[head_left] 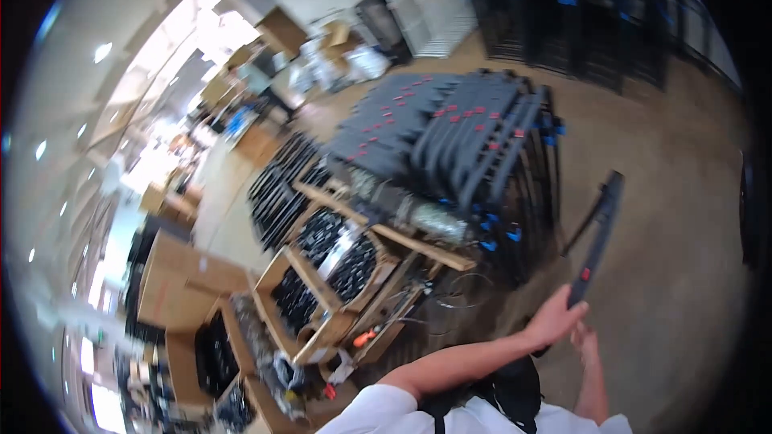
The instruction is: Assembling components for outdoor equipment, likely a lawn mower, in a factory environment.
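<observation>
A long dark grey frame piece [599, 233] with a small red mark slants up and away on the right, a thinner black bar beside it. My left hand [556, 320] reaches across from the left and is wrapped round its near end. Just below and to the right, my right hand [586, 341] has its fingers curled up close against the same end. Part of its grip is hidden behind the left hand. To the left of the piece stands a large row of similar dark grey frames [462, 124] with red marks and blue bits.
Open cardboard boxes [269, 293] hold small black parts, with a wooden bar [386, 233] beyond. An orange-handled tool [366, 337] lies beside them. Clear plastic wrap [434, 221] lies against the frames. Tall black racks [563, 20] and a white rack [432, 8] stand at the back.
</observation>
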`<state>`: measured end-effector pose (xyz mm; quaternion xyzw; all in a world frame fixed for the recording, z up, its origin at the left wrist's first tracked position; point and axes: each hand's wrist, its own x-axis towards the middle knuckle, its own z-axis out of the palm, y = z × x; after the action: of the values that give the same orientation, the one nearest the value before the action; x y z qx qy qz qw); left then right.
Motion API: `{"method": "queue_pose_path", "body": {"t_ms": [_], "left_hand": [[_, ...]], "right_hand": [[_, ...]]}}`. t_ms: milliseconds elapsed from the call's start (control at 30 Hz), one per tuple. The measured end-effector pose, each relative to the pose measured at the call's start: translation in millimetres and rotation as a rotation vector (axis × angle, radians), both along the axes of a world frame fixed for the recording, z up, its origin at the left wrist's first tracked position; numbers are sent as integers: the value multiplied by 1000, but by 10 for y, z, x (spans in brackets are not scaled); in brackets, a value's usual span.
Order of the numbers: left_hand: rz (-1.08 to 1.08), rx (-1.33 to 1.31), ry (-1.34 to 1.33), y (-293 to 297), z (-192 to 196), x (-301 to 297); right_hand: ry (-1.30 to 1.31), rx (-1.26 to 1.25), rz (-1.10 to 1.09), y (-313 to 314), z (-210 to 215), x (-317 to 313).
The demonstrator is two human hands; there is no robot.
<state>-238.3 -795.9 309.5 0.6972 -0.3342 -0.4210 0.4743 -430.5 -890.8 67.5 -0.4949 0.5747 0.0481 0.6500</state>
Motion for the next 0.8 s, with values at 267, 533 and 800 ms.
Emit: {"method": "queue_pose_path", "body": {"t_ms": [267, 533, 800], "left_hand": [[-4, 52, -20, 727, 172, 100], [-24, -15, -71, 1341, 167, 244], [202, -192, 243, 2372, 438, 668]], "right_hand": [[-314, 585, 14, 617, -1090, 334], [-389, 530, -161, 607, -1695, 751], [-517, 363, -414, 1223, -1810, 702]]}}
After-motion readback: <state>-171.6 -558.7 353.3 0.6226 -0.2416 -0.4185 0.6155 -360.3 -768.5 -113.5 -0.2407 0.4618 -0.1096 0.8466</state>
